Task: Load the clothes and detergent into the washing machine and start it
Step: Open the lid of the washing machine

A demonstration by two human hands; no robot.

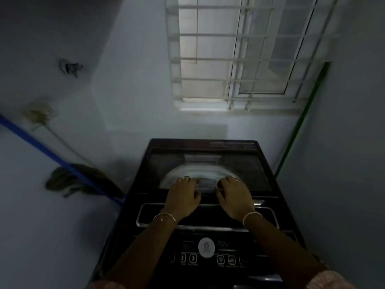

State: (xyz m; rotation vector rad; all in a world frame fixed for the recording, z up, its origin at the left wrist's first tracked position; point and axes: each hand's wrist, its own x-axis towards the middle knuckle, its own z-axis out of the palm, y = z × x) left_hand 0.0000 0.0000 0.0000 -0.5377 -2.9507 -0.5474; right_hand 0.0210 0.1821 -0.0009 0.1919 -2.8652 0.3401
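Beneath a barred window point(239, 55), a person rests left hand point(183, 197) and right hand point(235, 197) on the closed glass lid point(245, 170) of a top-loading washing machine point(137, 197), fingers loosely spread, gripping nothing. The lid handle point(207, 182) runs 9 to 3 o'clock between the hands, equally near both. The control panel point(206, 253) lies at 6 o'clock. Clothes and detergent are out of view.

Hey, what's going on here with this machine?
A person stands at a top-loading washer with the left hand and right hand on the front edge of its glass lid. The lid lies flat. It's unclear whether the fingers grip or just press it. No clothes or detergent are in view, and the control panel is untouched.
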